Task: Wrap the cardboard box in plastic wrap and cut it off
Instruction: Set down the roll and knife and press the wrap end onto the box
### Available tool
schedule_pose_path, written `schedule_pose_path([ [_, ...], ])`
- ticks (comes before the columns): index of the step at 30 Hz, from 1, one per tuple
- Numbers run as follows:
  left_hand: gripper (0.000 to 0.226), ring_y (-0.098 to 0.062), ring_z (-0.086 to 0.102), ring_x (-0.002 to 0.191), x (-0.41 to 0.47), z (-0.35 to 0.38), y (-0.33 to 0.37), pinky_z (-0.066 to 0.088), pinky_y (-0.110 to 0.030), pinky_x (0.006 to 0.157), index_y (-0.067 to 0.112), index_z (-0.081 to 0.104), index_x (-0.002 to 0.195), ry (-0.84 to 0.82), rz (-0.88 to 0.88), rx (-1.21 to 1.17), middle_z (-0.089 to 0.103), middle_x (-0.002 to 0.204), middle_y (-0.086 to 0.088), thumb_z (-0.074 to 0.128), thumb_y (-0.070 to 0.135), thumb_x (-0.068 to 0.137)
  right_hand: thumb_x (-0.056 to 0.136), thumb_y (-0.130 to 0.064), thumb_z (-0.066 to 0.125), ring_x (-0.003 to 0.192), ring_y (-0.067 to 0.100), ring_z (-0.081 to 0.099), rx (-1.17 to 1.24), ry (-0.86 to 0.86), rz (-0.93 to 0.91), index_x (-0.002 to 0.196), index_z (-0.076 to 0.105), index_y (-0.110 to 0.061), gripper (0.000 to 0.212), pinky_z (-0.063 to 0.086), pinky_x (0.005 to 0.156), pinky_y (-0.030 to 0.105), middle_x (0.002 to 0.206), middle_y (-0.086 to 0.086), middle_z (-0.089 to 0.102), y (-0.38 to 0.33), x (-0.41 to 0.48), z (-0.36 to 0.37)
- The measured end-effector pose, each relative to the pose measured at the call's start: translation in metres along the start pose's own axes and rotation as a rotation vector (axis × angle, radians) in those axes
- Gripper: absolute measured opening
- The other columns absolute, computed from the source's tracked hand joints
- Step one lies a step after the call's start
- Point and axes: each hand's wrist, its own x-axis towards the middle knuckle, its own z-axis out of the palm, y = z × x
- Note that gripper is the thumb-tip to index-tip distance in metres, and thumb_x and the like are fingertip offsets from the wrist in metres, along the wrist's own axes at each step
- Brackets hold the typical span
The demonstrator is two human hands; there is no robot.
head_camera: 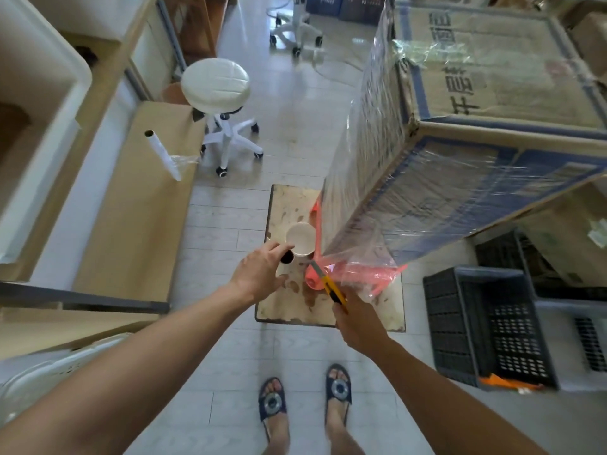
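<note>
2 hands on the cutting step: right hand (358,320) curled round yellow utility knife (331,285), blade at the loose plastic wrap (361,267) trailing off the low corner of the wrapped cardboard box (460,178); left hand (259,270) gripping a black-ended object (286,256), identity unclear. Next, probably: draw blade through taut film. Underneath, stained board (289,205) on pale tile floor (230,372); white stool (215,83), black crates (486,330) nearby.

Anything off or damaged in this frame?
Yes: the top of the cardboard box is torn and crumpled along its left edge, with plastic wrap bunched over it. The board below carries brown stains around the white cup.
</note>
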Motion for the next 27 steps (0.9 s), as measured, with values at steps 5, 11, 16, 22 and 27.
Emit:
schedule_pose_path([
  [5, 0.08, -0.025, 0.063, 0.105, 0.0, 0.004, -0.001, 0.058, -0.043, 0.084, 0.031, 0.036, 0.149, -0.005, 0.017, 0.01, 0.053, 0.13, 0.005, 0.078, 0.031, 0.081, 0.101, -0.022, 0.043, 0.052, 0.016, 0.055, 0.029, -0.007, 0.032, 0.112, 0.048, -0.021, 0.012, 0.057, 0.057, 0.042, 0.069, 0.001, 0.058, -0.004, 0.001, -0.004],
  [11, 0.083, -0.021, 0.059, 0.116, 0.0, 0.003, -0.003, 0.057, -0.039, 0.088, 0.028, 0.035, 0.152, 0.044, 0.036, 0.019, 0.047, 0.141, 0.005, 0.078, 0.032, 0.081, 0.102, -0.036, 0.045, 0.051, 0.012, 0.054, -0.042, 0.056, 0.021, 0.104, 0.053, -0.017, 0.02, 0.044, 0.05, 0.026, 0.064, -0.003, 0.057, -0.005, 0.0, -0.006],
  [16, 0.086, -0.025, 0.054, 0.125, -0.002, 0.0, -0.006, 0.051, -0.039, 0.099, 0.027, 0.034, 0.151, 0.094, 0.053, 0.032, 0.044, 0.148, -0.004, 0.08, 0.035, 0.079, 0.1, -0.052, 0.041, 0.054, 0.008, 0.053, -0.118, 0.147, -0.041, 0.084, 0.054, -0.024, 0.035, 0.036, 0.051, 0.022, 0.062, -0.008, 0.052, -0.006, 0.0, -0.006],
  [22, 0.101, -0.028, 0.045, 0.134, -0.011, 0.0, -0.009, 0.04, -0.043, 0.112, 0.028, 0.024, 0.155, 0.095, 0.07, 0.03, 0.036, 0.153, -0.008, 0.083, 0.041, 0.075, 0.1, -0.051, 0.043, 0.054, 0.008, 0.053, -0.068, 0.18, -0.007, 0.082, 0.059, -0.022, 0.037, 0.04, 0.054, 0.026, 0.059, -0.008, 0.053, -0.012, -0.001, -0.002],
  [27, 0.104, -0.028, 0.037, 0.141, -0.016, 0.0, -0.011, 0.033, -0.044, 0.117, 0.027, 0.019, 0.157, 0.097, 0.054, 0.014, 0.031, 0.157, -0.009, 0.082, 0.042, 0.076, 0.1, -0.054, 0.04, 0.043, 0.011, 0.049, 0.063, 0.141, 0.128, 0.068, 0.049, -0.02, 0.048, 0.044, 0.048, 0.029, 0.053, -0.003, 0.053, -0.01, 0.0, -0.001],
])
